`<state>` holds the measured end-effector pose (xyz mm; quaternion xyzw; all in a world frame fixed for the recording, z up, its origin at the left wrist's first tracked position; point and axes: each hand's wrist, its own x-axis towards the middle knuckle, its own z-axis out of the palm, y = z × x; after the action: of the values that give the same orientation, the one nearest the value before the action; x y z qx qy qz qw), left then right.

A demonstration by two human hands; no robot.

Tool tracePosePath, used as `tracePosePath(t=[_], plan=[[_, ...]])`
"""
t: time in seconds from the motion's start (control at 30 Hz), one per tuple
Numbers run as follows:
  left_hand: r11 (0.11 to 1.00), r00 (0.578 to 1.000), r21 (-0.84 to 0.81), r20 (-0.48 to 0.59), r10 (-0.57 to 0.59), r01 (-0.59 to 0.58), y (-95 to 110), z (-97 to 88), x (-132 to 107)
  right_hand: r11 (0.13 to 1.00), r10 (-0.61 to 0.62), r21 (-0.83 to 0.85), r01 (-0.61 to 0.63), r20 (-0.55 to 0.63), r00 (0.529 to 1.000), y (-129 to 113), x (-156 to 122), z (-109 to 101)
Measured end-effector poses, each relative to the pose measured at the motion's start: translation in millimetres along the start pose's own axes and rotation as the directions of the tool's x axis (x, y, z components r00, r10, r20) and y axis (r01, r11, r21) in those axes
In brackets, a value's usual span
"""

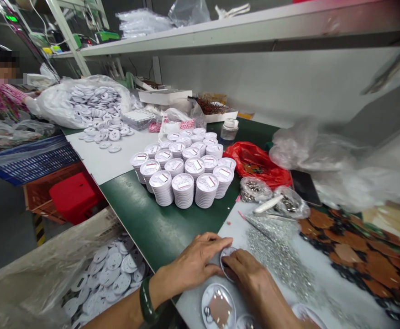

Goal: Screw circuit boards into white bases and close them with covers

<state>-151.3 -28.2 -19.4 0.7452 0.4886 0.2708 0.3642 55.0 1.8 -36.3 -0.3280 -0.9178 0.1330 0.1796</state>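
A shallow white round plastic casing (228,250) lies on the grey work surface between my hands. My left hand (198,256) holds it at its left side, index finger and thumb on its rim, a dark green bangle (146,299) at the wrist. Inside the casing are the bent fingertips of my right hand (250,274); whatever they pinch or press is hidden. Just nearer to me sits another white casing (204,292) with a brown circuit board (219,308) in it. Partly covered by my right forearm, more casings show at the bottom edge.
Stacks of white discs (182,183) stand on the green mat (128,205). Small metal parts (278,256) and brown boards (374,260) spread at right. A red bag (251,160) lies behind. Loose white discs (114,269) fill a lined container at lower left. A person (4,87) is far left.
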Motion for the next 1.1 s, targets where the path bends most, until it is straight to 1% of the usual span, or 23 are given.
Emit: tracePosePath(t=[0.13, 0.4, 0.63, 0.73, 0.87, 0.93, 1.03, 1.1], plan=[[1.0, 1.0, -0.009, 0.001, -0.005, 0.005, 0.6, -0.6, -1.3, 1.0, 0.004, -0.019, -0.004, 0.027, 1.0, -1.2, -1.3, 2.9], [1.0, 1.0, -0.016, -0.02, 0.015, -0.015, -4.0, 1.9, -3.4, 0.985, -0.03, -0.173, 0.024, -0.031, 0.999, -2.2, -5.6, 9.5], [0.999, 1.0, -0.022, 0.0, 0.027, -0.027, -7.3, 3.0, -3.5, 0.958, -0.011, -0.287, -0.005, -0.054, 0.998, -6.6, -3.9, 17.9], [0.999, 0.999, -0.028, -0.009, 0.032, -0.032, -11.3, 4.0, -2.4, 0.944, -0.064, -0.325, 0.049, -0.035, 0.997, -8.4, -5.1, 12.4], [0.999, 1.0, -0.032, -0.006, 0.022, -0.023, -13.5, 5.5, -1.3, 0.906, -0.21, -0.372, 0.2, 0.015, 0.978, -17.6, -11.5, 1.8], [1.0, 1.0, -0.026, -0.007, 0.018, -0.018, -12.8, 6.3, -1.2, 0.887, -0.257, -0.389, 0.25, 0.035, 0.966, -23.6, -10.4, -1.5], [1.0, 1.0, -0.008, -0.019, 0.013, -0.014, -11.3, 7.0, -1.7, 0.886, -0.272, -0.378, 0.269, 0.046, 0.961, -24.3, -1.5, -9.3], [1.0, 1.0, 0.005, -0.02, 0.007, -0.007, -9.9, 6.0, -2.4, 0.908, -0.252, -0.337, 0.249, 0.036, 0.967, -15.8, 3.9, -19.4]])
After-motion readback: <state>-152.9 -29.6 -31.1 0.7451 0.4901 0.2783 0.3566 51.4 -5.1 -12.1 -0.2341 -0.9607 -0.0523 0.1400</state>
